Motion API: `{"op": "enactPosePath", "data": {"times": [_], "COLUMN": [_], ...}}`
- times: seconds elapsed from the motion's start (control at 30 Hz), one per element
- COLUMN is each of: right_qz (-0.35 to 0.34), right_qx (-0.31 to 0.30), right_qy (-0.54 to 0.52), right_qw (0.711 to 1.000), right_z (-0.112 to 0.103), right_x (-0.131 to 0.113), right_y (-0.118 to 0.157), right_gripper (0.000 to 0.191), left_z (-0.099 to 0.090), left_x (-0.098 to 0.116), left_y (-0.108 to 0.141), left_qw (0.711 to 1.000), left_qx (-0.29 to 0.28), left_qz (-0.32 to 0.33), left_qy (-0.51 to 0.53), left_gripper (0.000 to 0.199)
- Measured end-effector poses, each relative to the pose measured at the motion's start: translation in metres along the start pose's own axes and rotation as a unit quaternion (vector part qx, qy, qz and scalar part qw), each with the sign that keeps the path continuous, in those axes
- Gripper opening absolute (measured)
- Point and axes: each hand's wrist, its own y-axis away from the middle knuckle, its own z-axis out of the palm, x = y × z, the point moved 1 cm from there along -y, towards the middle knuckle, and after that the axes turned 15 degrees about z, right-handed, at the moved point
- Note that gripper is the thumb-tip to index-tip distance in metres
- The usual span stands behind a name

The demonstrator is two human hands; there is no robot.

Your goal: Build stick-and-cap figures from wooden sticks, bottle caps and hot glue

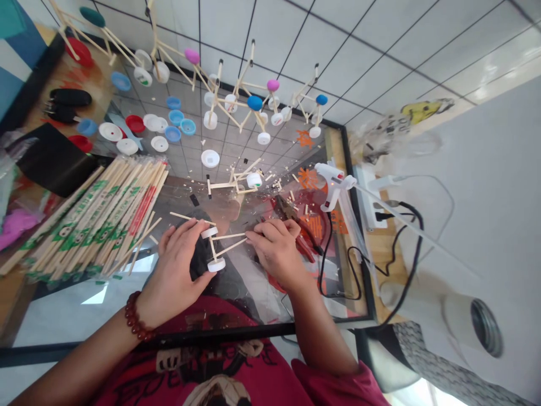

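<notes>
Fingers of my left hand [181, 265] clamp the stick frame [214, 249] by its white wheels, above the glass table [169, 316]. My right hand [276, 245] pinches its narrow end, fingertips together.

single head-worn view, facing forward and down, close above the table [270, 330]

On the worktop [139, 102], wrapped chopsticks [107, 220] lie at left, loose caps [159, 143] above them. Stick models [215, 104] stand along the far edge; another model [232, 185] lies near centre. The pliers [301, 223] are to its lower right, then the glue gun [333, 185], with the power strip [372, 200] further right.
</notes>
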Motion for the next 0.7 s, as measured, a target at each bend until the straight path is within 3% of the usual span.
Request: {"op": "enactPosePath", "data": {"times": [0.6, 0.7], "right_qz": [0.007, 0.022], "right_qx": [-0.021, -0.002], "right_qy": [0.000, 0.015], "right_qw": [1.000, 1.000], "right_z": [-0.0005, -0.0018], "right_x": [-0.0022, -0.0003], "right_y": [-0.0017, -0.0027], "right_gripper": [0.017, 0.024], "left_z": [0.0008, 0.0013], "left_x": [0.0000, -0.0020], "left_y": [0.0004, 0.0020], "left_qw": [1.000, 1.000], "left_qx": [-0.002, 0.013], "left_qz": [-0.002, 0.001], "left_qy": [0.000, 0.001], "left_gripper": [0.089, 0.093]}}
